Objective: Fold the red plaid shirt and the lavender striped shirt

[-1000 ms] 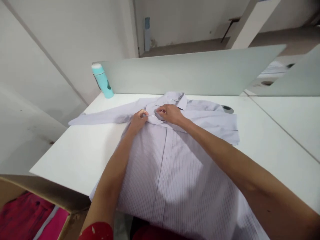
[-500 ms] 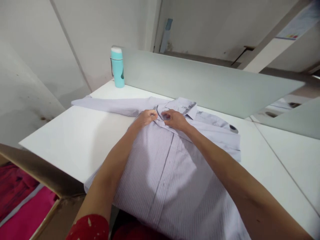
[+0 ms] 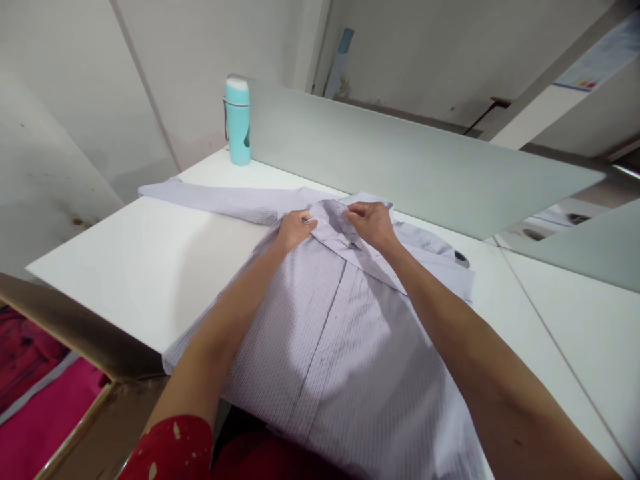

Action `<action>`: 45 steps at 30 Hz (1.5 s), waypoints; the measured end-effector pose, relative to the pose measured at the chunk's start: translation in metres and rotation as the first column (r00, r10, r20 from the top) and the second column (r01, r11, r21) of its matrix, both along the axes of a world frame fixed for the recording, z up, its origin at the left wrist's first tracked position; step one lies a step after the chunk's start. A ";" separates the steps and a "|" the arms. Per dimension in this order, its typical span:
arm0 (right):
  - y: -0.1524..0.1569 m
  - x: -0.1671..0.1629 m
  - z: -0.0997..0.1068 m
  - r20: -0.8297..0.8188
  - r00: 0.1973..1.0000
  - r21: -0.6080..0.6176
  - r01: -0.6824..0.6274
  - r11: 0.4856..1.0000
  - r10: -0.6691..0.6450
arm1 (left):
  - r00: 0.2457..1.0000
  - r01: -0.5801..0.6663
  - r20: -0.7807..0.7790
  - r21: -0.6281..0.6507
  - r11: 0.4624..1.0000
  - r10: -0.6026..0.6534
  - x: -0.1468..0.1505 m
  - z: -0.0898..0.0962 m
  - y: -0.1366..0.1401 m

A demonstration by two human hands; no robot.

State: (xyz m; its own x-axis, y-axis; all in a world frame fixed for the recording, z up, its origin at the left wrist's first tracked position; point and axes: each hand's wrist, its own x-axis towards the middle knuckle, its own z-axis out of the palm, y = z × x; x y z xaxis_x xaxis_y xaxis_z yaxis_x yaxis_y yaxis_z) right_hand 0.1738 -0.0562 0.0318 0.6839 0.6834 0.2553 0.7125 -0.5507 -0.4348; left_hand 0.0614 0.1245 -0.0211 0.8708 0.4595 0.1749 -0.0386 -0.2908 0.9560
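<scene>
A pale, finely striped button-up shirt (image 3: 305,320) lies front up on the white table, its lower part hanging over the near edge. One sleeve stretches out to the left; the other is folded across the chest toward the right. My left hand (image 3: 297,229) pinches shirt fabric near the left shoulder, just below the collar. To its right, my right hand (image 3: 371,222) grips fabric between thumb and fingers at the collar, lifting it slightly. Part of the collar is hidden behind my right hand.
A turquoise bottle (image 3: 239,123) with a white lid stands at the table's back left corner. A frosted divider panel (image 3: 380,147) runs along the back edge. Below at left, an open cardboard box (image 3: 85,427) sits beside red and pink cloth (image 3: 60,400).
My right hand has moved up and right, drawing fabric away from my left hand. My left hand stays in nearly the same place. The view has shifted slightly.
</scene>
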 end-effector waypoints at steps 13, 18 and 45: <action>-0.002 -0.024 0.013 0.199 0.973 -0.038 0.123 0.992 -0.113 | 0.967 -0.174 -0.185 0.035 0.984 0.177 0.001 0.013 -0.016; 0.009 -0.036 -0.014 0.158 0.983 -0.122 -0.077 0.990 0.096 | 0.970 -0.196 -0.153 -0.022 0.980 0.191 0.003 0.008 -0.014; -0.167 -0.065 -0.063 0.088 0.995 -0.260 0.067 0.963 -0.046 | 0.904 -0.187 -0.273 0.440 0.878 0.329 0.021 0.017 0.004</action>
State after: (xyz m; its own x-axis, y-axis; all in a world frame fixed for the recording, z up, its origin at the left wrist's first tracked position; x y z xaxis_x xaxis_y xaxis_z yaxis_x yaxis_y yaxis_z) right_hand 0.1087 -0.2235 -0.0313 0.7078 0.6946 0.1283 0.7038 -0.6779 -0.2124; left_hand 0.0823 0.1289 -0.0040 0.7685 0.6296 0.1137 0.3873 -0.5993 0.7006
